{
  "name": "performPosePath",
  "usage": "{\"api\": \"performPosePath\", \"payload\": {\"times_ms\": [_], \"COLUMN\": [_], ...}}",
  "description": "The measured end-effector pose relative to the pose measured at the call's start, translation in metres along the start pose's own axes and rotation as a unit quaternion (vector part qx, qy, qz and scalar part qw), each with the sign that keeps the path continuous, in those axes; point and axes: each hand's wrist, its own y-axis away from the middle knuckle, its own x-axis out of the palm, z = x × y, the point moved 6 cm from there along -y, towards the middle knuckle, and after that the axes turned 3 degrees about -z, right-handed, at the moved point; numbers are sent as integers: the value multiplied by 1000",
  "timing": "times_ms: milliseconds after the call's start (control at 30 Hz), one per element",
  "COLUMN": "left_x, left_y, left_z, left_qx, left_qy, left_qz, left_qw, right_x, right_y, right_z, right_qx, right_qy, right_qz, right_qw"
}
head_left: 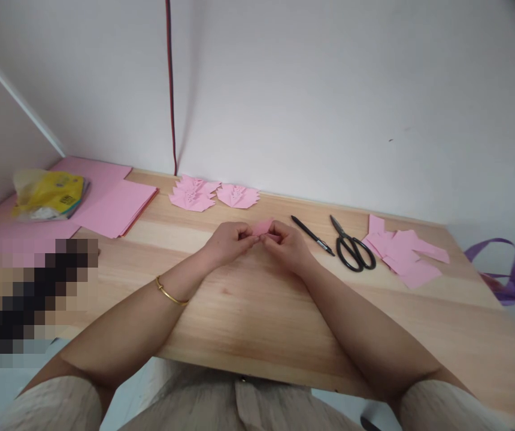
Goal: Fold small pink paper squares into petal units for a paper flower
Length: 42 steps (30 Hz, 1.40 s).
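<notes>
My left hand and my right hand meet at the middle of a wooden table. Both pinch a small folded piece of pink paper between the fingertips, held just above the tabletop. Most of the paper is hidden by my fingers. A gold bangle circles my left wrist. A black pen and black scissors lie just right of my right hand.
Cut pink paper shapes lie at the back near the wall. Pink scraps sit right of the scissors. Pink sheets and a yellow packet are at the left. Purple ribbon hangs off the right.
</notes>
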Motion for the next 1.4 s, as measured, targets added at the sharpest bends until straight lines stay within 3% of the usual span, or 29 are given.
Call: {"api": "performPosePath", "payload": {"times_ms": [367, 600, 767, 967, 1100, 1233, 1400], "left_x": [0, 1, 3, 5, 6, 11, 11], "left_y": [0, 2, 1, 0, 0, 1, 2], "left_z": [0, 3, 5, 6, 8, 11, 8], "left_qx": [25, -32, -36, -31, -56, -72, -67], "left_qy": [0, 86, 102, 80, 128, 196, 198], "left_qz": [12, -9, 1, 23, 19, 36, 35], "left_qw": [1000, 996, 994, 996, 990, 977, 977], "right_x": [-3, -8, -8, -5, -1, -2, -2], "right_y": [0, -2, -2, -3, -4, -2, -1], "right_z": [-2, 4, 1, -10, -11, -3, -5], "right_qx": [18, 0, 5, 21, 38, 6, -10], "right_qy": [-5, -9, -35, -143, -211, -157, -74], "right_qz": [-22, -29, -25, -39, -21, 2, -5], "right_qw": [1000, 1000, 999, 989, 976, 988, 997]}}
